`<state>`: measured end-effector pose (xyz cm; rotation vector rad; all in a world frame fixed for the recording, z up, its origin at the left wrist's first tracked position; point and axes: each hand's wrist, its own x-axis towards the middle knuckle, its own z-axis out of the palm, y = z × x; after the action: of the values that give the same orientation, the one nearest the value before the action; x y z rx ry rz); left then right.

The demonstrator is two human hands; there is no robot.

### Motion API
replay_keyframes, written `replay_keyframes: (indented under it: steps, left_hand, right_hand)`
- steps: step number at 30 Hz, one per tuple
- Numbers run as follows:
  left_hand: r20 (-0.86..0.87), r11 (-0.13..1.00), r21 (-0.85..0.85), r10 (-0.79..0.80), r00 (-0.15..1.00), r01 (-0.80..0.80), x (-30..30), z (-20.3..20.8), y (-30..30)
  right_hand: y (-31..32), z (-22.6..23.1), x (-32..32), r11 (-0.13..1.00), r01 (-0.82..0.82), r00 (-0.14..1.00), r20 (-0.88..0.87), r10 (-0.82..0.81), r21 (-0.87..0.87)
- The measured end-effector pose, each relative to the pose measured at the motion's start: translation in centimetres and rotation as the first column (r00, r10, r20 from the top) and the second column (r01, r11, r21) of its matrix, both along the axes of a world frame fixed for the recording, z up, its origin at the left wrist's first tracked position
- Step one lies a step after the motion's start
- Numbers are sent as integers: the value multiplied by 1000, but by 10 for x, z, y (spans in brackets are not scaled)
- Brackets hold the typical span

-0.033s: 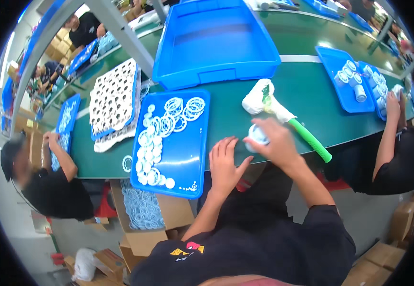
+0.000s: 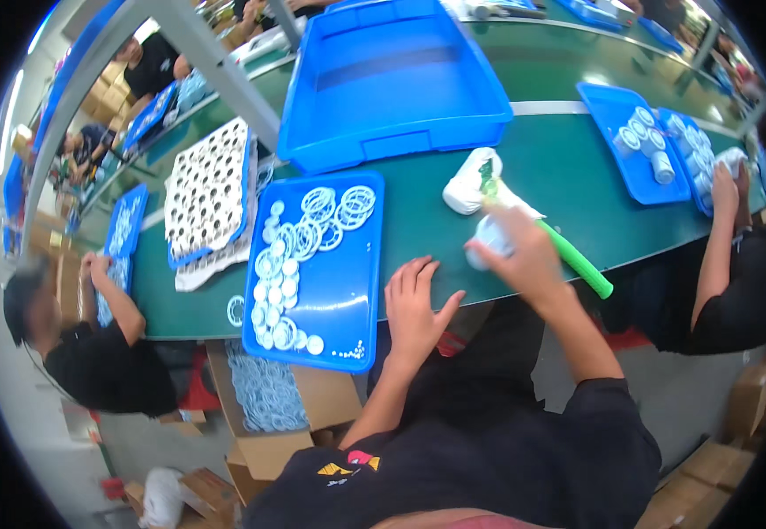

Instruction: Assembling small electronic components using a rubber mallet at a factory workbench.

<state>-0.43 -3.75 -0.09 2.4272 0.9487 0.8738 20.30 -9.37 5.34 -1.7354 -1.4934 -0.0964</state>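
Note:
My right hand [image 2: 531, 264] is closed round a pale blue-and-white round part [image 2: 492, 240], slightly blurred by motion, above the near side of the green table. My fingers hide part of it. Just beyond lies a hammer with a green handle [image 2: 577, 259], its head [image 2: 471, 181] wrapped in white material. My left hand [image 2: 414, 300] rests with fingers spread at the table's near edge, holding nothing. Left of it is a blue tray [image 2: 339, 291] with pale rings [image 2: 318, 204], round white caps [image 2: 268, 291] and several tiny white bits [image 2: 354, 350] in a corner.
A large blue bin [image 2: 392, 145] stands at the back. Stacked white moulded trays with holes [image 2: 206, 189] lie at left, with one loose ring [image 2: 235, 310] nearby. Co-workers sit either side; blue trays of cylinders [image 2: 638, 167] are at right. Below, a carton [image 2: 264, 388] holds pale rings.
My right hand has shifted slightly up and to the right with the round part, which shows more fully. My left hand stays where it was.

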Motion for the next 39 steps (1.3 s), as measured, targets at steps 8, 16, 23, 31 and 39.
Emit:
replay_keyframes:
  steps: [8,16,23,31,39]
  left_hand:
    - [-43,996,71,55,998,-52,0,2,5]
    - [-22,998,60,32,999,-30,0,-1,1]
    - [-9,995,72,64,998,-63,-3,0,-2]
    - [-2,996,69,56,998,-56,0,1,0]
    - [17,997,62,52,999,-53,1,-4,0]
  right_hand:
    - [-35,5,191,686,699,652,214,-728,205]
    - [-70,-47,264,391,918,362,542,-759,-66]
    - [12,-3,192,879,460,882,181,-435,-125]
    - [178,36,143,914,369,921,199,-336,-167]
    - [254,-6,189,764,459,880,112,-462,-454]
